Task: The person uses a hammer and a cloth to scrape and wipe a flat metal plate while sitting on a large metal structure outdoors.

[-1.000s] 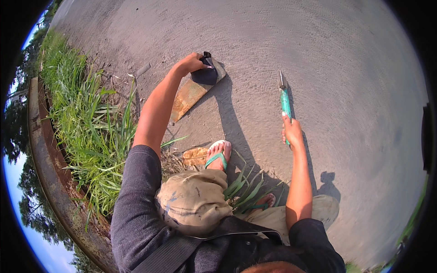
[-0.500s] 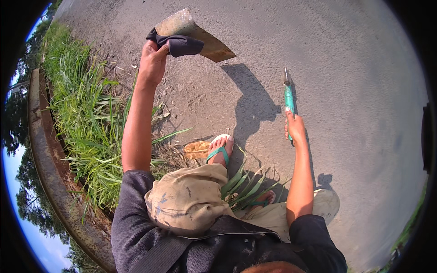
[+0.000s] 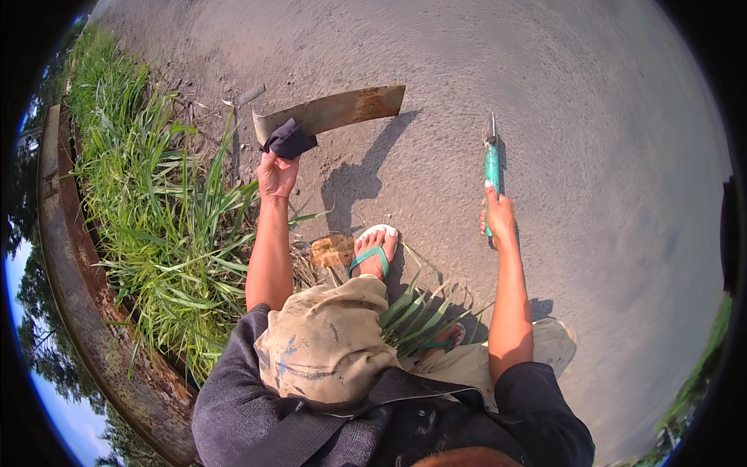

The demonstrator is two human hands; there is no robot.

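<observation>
My left hand (image 3: 277,175) is closed on a dark cloth (image 3: 289,140) wrapped over the near edge of a curved, rust-stained metal sheet (image 3: 342,111). The sheet is held up off the ground, its long end reaching right and its shadow falling beneath. Cloth and palm hide where the fingers press. On the right, my right hand (image 3: 499,215) grips the green handles of a pair of tin snips (image 3: 492,165). Their metal jaws point away from me, low over the road and apart from the sheet.
Tall grass (image 3: 171,233) grows along the left, beside a rusty guardrail (image 3: 93,311). Grey road (image 3: 607,194) spreads to the right. A yellowish-brown block (image 3: 332,251) lies by my sandalled foot (image 3: 373,253), and long green blades (image 3: 420,315) stand between my legs.
My left hand has come nearer to me, bringing the cloth and metal sheet with it. The sheet has turned, its right end now slightly raised. My right hand and the snips have hardly moved.
</observation>
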